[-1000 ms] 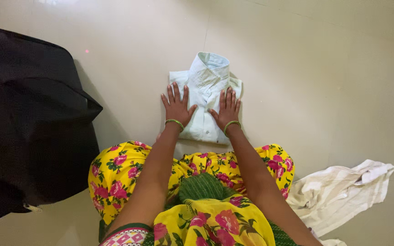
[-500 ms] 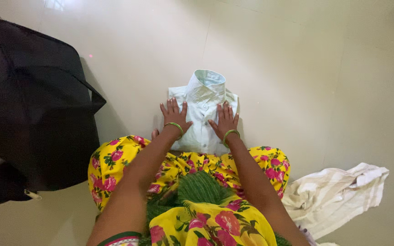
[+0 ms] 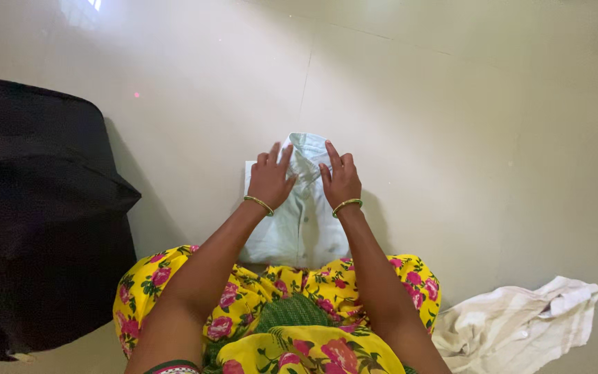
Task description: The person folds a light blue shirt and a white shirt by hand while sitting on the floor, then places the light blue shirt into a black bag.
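Both hands, the left [image 3: 270,181] and the right [image 3: 341,183], are resting flat with fingers spread on a folded pale shirt [image 3: 297,228], near its collar. The shirt is lying on the floor [image 3: 451,125] before the person's knees, between a black bag [image 3: 36,208] and a crumpled cloth [image 3: 520,318].

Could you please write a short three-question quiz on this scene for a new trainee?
1. True or false: the folded pale shirt lies on the floor in front of the person's knees.
2. Which part of the shirt do the left hand and right hand rest beside: (a) the hem, (b) the collar, (c) a sleeve cuff?
3. What lies crumpled at the person's right side?

Key
1. True.
2. (b), one hand on each side of the collar.
3. A cream striped cloth; the black bag is on the left.
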